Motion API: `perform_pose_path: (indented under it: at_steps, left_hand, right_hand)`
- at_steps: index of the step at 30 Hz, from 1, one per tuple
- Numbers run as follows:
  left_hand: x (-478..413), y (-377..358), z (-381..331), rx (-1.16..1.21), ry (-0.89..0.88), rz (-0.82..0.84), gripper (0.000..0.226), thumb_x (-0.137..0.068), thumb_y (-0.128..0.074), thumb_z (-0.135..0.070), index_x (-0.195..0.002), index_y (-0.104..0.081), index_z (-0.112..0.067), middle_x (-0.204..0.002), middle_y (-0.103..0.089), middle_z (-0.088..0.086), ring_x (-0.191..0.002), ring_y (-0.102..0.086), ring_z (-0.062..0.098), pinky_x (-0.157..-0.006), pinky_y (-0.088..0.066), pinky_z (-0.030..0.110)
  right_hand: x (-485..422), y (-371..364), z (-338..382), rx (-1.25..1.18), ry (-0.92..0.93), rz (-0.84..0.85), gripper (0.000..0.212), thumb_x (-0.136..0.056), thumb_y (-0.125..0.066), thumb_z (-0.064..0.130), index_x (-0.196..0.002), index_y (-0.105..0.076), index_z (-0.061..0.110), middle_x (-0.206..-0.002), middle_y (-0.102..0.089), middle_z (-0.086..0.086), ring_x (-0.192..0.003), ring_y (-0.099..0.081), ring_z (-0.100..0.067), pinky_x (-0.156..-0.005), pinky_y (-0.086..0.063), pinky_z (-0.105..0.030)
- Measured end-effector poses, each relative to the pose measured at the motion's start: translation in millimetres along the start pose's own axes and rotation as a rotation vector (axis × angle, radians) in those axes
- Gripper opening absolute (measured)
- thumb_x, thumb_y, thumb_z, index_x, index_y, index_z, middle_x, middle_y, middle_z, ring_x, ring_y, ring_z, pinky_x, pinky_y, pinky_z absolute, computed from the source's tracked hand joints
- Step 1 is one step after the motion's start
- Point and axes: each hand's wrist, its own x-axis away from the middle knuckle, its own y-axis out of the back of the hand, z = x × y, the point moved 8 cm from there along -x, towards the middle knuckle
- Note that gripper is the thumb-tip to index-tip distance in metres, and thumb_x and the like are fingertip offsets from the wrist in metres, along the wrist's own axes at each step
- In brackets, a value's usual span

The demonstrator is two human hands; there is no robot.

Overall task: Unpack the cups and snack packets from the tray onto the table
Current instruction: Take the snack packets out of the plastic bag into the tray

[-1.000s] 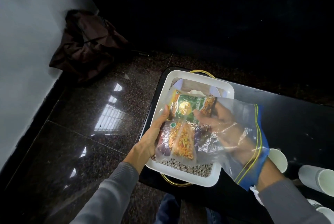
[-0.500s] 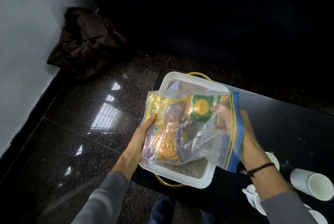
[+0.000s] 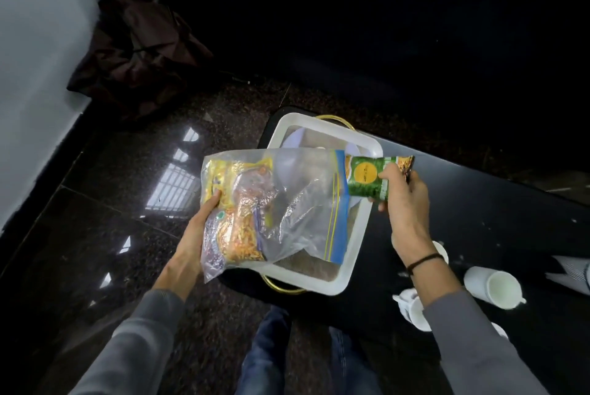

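The right hand point(image 3: 405, 200) has its fingers point(image 3: 390, 173) closed around the green snack packet point(image 3: 365, 177), which sits just outside the blue zip mouth of the clear zip bag point(image 3: 297, 203), above the far right part of the white tray point(image 3: 359, 232). The left hand point(image 3: 194, 235) grips the bag by its closed end, thumb on top, pinching the remaining snack packets point(image 3: 236, 222) through the plastic.

To finish this step well, the left hand should keep the bag's mouth level or slightly raised so the other packets do not slide out. The right hand should carry the green packet sideways, away from the tray, and lay it flat on the black surface point(image 3: 498, 203).

Open room lies on the surface beyond the right hand, towards the far side. Nearer the person it is crowded: one paper cup point(image 3: 442, 251) is just behind the right wrist, another cup point(image 3: 491, 287) lies on its side, and more are partly hidden beside the forearm, so a low sweep could knock them. The tray sits at the left end of the surface, and the bag hangs partly over the floor point(image 3: 127, 209), so a packet that slips out there would probably fall to it
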Motion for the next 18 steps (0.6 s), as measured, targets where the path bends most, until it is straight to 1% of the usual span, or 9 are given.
perform_pose_path:
  at_steps: [2,5,8,10,11,12,13,16,18]
  left_hand:
    - [11,2,4,-0.013,0.027,0.008,0.065,-0.078,-0.084,-0.050,-0.130,-0.069,-0.014,-0.128,-0.071,0.018,-0.110,-0.072,0.040,-0.091,-0.056,0.056]
    - [24,1,10,-0.022,0.059,0.021,0.058,-0.077,-0.085,-0.048,-0.121,-0.075,-0.011,-0.123,-0.073,0.019,-0.103,-0.075,0.040,-0.084,-0.059,0.053]
    - [32,3,13,-0.005,0.077,0.018,0.063,-0.076,-0.086,-0.045,-0.126,-0.070,-0.010,-0.117,-0.075,0.019,-0.096,-0.077,0.038,-0.079,-0.061,0.051]
    - [34,3,15,0.003,0.085,0.032,0.065,-0.077,-0.085,-0.045,-0.130,-0.067,-0.011,-0.121,-0.074,0.019,-0.099,-0.076,0.039,-0.082,-0.060,0.052]
    - [35,4,15,0.000,0.090,0.037,0.066,-0.079,-0.084,-0.045,-0.132,-0.065,-0.012,-0.123,-0.073,0.019,-0.102,-0.075,0.039,-0.084,-0.059,0.053]
    - [36,4,16,-0.002,0.096,0.039,0.067,-0.079,-0.084,-0.046,-0.134,-0.064,-0.012,-0.124,-0.072,0.019,-0.103,-0.074,0.040,-0.086,-0.058,0.054]
    - [36,6,16,-0.004,0.102,0.040,0.068,-0.079,-0.084,-0.046,-0.135,-0.063,-0.013,-0.125,-0.072,0.019,-0.104,-0.074,0.040,-0.087,-0.058,0.054]
    - [40,10,14,-0.029,0.140,0.052,0.069,-0.077,-0.086,-0.046,-0.134,-0.066,-0.013,-0.127,-0.071,0.019,-0.107,-0.072,0.041,-0.092,-0.055,0.055]
    - [42,11,14,-0.075,0.190,0.063,0.065,-0.076,-0.088,-0.047,-0.128,-0.071,-0.013,-0.122,-0.073,0.018,-0.103,-0.074,0.041,-0.092,-0.055,0.054]
  right_hand:
    - [2,6,5,0.008,0.018,-0.069,0.029,-0.089,-0.061,0.045,-0.094,-0.064,0.016,-0.091,-0.078,-0.006,-0.081,-0.075,-0.028,-0.066,-0.055,-0.038]
    - [0,9,11,0.000,0.051,-0.146,0.021,-0.093,-0.059,0.042,-0.087,-0.061,0.022,-0.089,-0.075,-0.002,-0.080,-0.074,-0.026,-0.070,-0.058,-0.038]
    - [-7,2,12,-0.025,0.074,-0.153,0.017,-0.097,-0.059,0.037,-0.086,-0.056,0.024,-0.085,-0.072,0.002,-0.075,-0.071,-0.020,-0.063,-0.056,-0.028]
    - [-14,-5,10,-0.020,0.083,-0.154,0.016,-0.098,-0.059,0.035,-0.093,-0.057,0.020,-0.084,-0.069,0.006,-0.072,-0.068,-0.010,-0.056,-0.050,-0.010]
    - [-19,-9,9,-0.012,0.091,-0.155,0.016,-0.099,-0.059,0.034,-0.096,-0.057,0.019,-0.084,-0.067,0.008,-0.071,-0.066,-0.005,-0.052,-0.045,-0.004]
    - [-24,-13,9,-0.004,0.097,-0.152,0.017,-0.099,-0.059,0.034,-0.099,-0.056,0.017,-0.085,-0.067,0.007,-0.071,-0.064,-0.001,-0.051,-0.043,-0.003]
    - [-29,-17,7,0.009,0.095,-0.146,0.018,-0.099,-0.059,0.034,-0.100,-0.056,0.016,-0.088,-0.068,0.004,-0.071,-0.063,-0.002,-0.054,-0.046,-0.006]
    - [-41,-28,3,0.060,0.063,-0.105,0.023,-0.098,-0.058,0.036,-0.104,-0.055,0.014,-0.099,-0.071,-0.004,-0.080,-0.066,-0.014,-0.071,-0.054,-0.029]
    - [-49,-35,1,0.112,0.071,-0.069,0.024,-0.097,-0.057,0.038,-0.103,-0.052,0.014,-0.095,-0.068,-0.001,-0.080,-0.064,-0.016,-0.073,-0.051,-0.032]
